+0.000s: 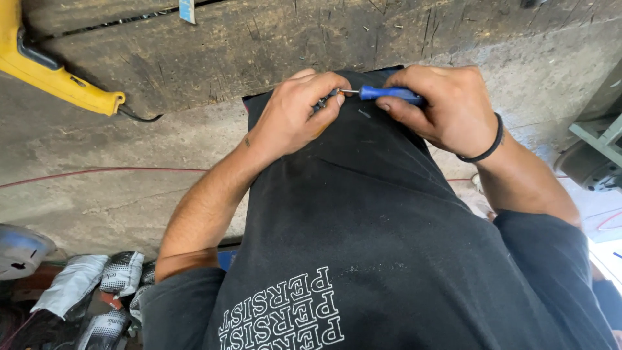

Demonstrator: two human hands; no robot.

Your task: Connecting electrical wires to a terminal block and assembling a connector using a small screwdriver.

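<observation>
Right hand (447,107) wrapped around the blue-handled screwdriver (389,94), tip meeting a tiny metal part (324,100) pinched in the left hand (298,113) over the lap, looks light, stiff and easy to drop, so grip it by the edges.

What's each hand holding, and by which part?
Right hand grips a blue-handled screwdriver by the handle. Left hand pinches a small dark part at the screwdriver's tip; what it is cannot be told.

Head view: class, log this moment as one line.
right hand: grips blue-handled screwdriver | left hand: pinches small part at its tip | yellow power tool: idle, upper left
</observation>
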